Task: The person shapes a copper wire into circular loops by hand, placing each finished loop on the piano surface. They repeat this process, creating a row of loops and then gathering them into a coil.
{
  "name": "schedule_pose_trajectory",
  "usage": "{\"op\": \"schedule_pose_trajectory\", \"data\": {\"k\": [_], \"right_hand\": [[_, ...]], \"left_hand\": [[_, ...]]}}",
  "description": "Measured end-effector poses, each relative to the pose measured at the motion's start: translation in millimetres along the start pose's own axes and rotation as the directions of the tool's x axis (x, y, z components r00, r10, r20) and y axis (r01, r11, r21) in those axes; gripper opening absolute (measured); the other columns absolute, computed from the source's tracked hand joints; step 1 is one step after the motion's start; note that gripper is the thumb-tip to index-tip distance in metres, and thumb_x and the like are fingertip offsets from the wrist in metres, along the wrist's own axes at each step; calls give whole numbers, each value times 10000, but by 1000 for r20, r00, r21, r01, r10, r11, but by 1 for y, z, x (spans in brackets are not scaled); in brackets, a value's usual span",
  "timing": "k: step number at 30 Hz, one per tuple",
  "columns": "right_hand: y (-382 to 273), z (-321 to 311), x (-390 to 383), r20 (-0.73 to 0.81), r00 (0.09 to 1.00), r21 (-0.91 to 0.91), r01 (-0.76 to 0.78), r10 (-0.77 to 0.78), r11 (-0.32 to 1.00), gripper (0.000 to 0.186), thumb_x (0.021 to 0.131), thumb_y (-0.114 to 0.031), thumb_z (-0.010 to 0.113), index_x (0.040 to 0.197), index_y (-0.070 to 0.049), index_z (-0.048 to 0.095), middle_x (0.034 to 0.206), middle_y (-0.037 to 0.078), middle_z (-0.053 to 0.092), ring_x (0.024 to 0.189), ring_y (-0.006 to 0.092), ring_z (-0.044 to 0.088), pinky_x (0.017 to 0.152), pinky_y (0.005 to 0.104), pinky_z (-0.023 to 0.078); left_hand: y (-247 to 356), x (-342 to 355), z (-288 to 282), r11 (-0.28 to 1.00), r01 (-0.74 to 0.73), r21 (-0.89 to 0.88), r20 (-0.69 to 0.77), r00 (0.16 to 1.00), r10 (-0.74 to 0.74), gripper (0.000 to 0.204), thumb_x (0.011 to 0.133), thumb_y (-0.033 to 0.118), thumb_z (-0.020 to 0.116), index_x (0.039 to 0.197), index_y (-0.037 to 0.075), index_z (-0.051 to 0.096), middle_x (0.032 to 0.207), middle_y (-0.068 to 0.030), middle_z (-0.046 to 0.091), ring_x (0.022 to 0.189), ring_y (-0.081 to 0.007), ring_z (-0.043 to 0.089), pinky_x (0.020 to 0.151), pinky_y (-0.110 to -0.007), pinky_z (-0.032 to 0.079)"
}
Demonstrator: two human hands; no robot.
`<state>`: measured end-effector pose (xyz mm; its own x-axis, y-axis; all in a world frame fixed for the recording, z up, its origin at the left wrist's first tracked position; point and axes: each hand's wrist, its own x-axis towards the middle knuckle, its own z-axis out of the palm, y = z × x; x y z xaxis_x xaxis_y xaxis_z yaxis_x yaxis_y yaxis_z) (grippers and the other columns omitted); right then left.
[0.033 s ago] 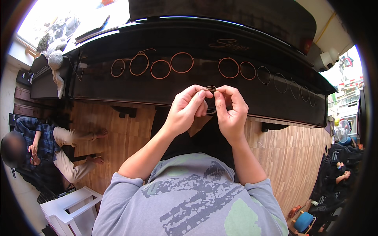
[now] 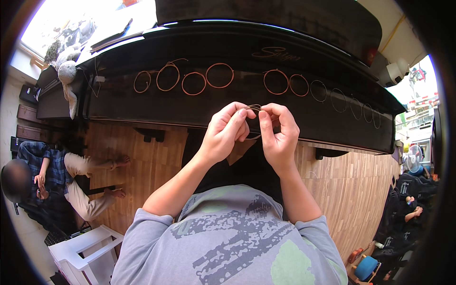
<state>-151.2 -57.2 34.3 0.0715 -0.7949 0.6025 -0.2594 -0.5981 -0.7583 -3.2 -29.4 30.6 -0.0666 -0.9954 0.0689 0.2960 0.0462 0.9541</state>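
Note:
Between my two hands I hold a coiled wire string (image 2: 253, 107), thin like an instrument string. My left hand (image 2: 227, 128) pinches its left side between thumb and fingers. The thumb and forefinger of my right hand (image 2: 277, 133) close on its right side; part of the loop is hidden behind my fingers. Beyond my hands, a row of coiled strings lies on the black piano lid. Copper-coloured coils, such as this one (image 2: 219, 87), are at the left and middle. Thinner silvery coils, such as this one (image 2: 338, 111), lie at the right.
The dark piano (image 2: 199, 40) stretches across in front of me, with a grey plush toy (image 2: 67, 73) at its left end. A person (image 2: 35, 166) sits at the left, near a white stool (image 2: 90, 249). At the lower right, another person's hand (image 2: 418, 210) shows among black bags.

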Motion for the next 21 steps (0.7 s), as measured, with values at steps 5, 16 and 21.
{"op": "schedule_pose_trajectory", "data": {"k": [5, 16, 21], "right_hand": [[-4, -1, -1, 34, 973, -268, 230, -230, 936, 118, 784, -70, 718, 878, -91, 648, 864, 37, 541, 816, 221, 508, 717, 350, 395], [2, 2, 4, 141, 959, -349, 280, -246, 894, 133, 751, -93, 744, 876, -96, 699, 932, 64, 625, 888, 251, 584, 787, 385, 417], [5, 6, -1, 151, 972, -230, 212, -180, 950, 131, 781, -46, 717, 909, -62, 695, 782, 61, 639, 716, 243, 605, 685, 358, 453]], "left_hand": [[-8, 2, 4, 992, -89, 84, -171, 980, 102, 145, 1026, 133, 415, 1027, 23, 509, 631, 55, 388, 542, -26, 316, 499, -219, 292], [-8, 4, 2, 924, -117, -363, -79, 992, 95, 82, 1019, 111, 467, 1075, 53, 472, 701, 52, 428, 514, -15, 300, 459, -198, 238], [-2, 3, 5, 969, -126, -211, -57, 992, 117, 130, 1017, 93, 465, 1108, 14, 512, 799, 35, 518, 544, -5, 338, 474, -179, 259]]}}
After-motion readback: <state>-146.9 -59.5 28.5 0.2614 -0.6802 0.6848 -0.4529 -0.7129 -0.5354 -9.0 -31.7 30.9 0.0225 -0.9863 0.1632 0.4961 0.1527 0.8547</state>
